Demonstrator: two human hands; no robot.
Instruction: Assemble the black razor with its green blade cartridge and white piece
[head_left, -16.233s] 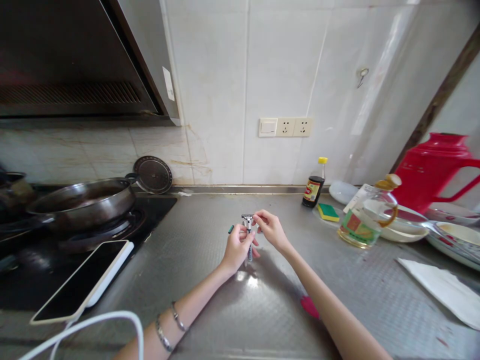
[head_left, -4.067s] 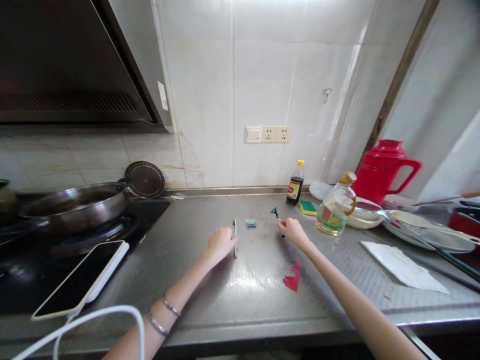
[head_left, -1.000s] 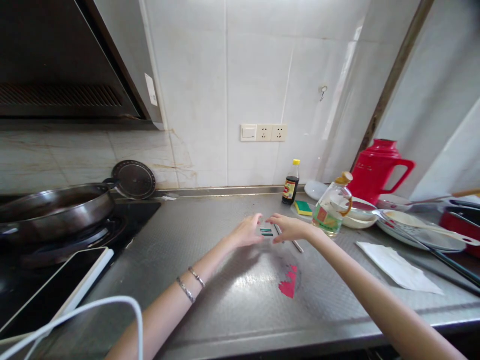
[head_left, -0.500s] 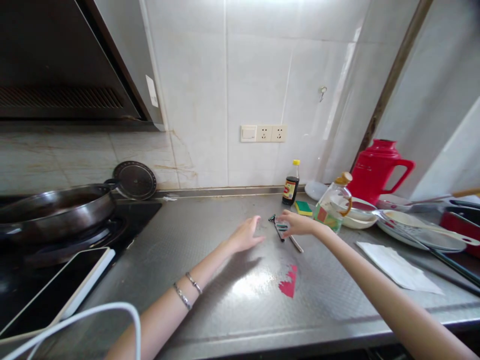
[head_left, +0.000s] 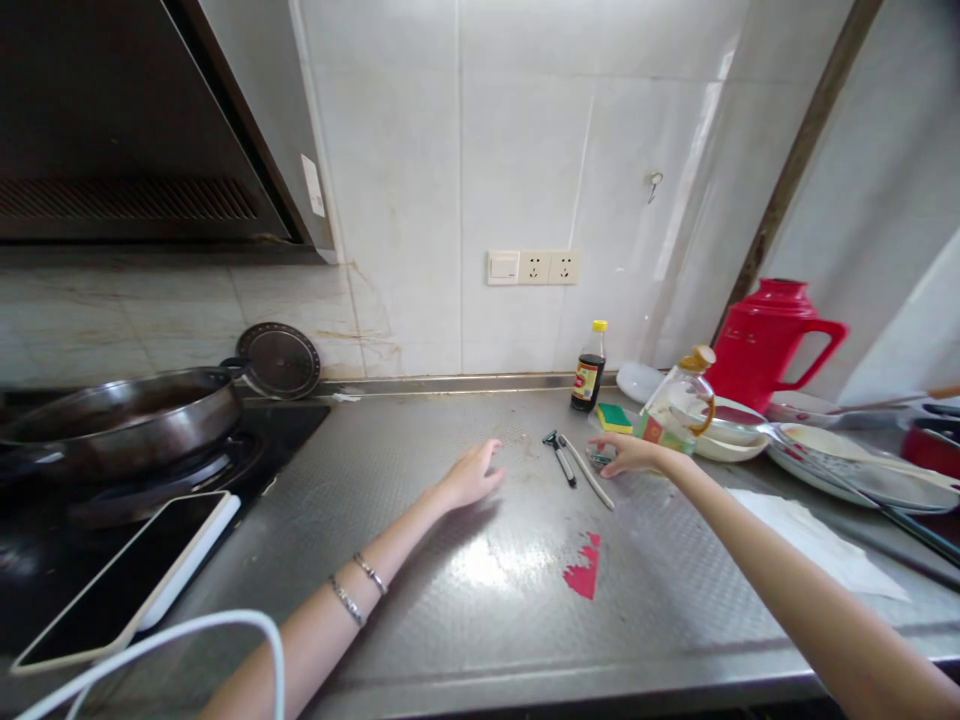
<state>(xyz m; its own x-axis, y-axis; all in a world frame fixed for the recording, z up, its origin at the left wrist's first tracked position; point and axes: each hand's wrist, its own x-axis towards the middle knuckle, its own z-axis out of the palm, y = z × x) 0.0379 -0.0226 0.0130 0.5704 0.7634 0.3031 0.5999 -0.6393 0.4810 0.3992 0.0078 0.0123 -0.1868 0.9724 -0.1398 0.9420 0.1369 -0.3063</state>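
Observation:
My right hand (head_left: 630, 453) has its fingers curled around a small clear thing with dark green parts (head_left: 598, 457), low over the steel counter; its kind is not plain. Just left of it lie a thin pale rod (head_left: 589, 473) and a black and silver razor (head_left: 561, 460), slanting side by side. My left hand (head_left: 472, 476) hovers above the counter (head_left: 420, 560), fingers apart, holding nothing. Behind the right hand are a green and yellow sponge (head_left: 613, 418) and a glass jug (head_left: 675, 402). A torn pink patch (head_left: 583, 570) lies nearer the front.
A soy sauce bottle (head_left: 589, 368) stands near the wall. At right are a red thermos (head_left: 769, 345), stacked dishes (head_left: 727, 443) and white paper (head_left: 814, 540). On the left, a pan (head_left: 135, 415) sits on the stove, with a phone (head_left: 124, 580) and white cable (head_left: 172, 622) in front.
My right hand has moved right with the small clear thing, away from the razor and the rod, which now show fully. My left hand has shifted slightly left.

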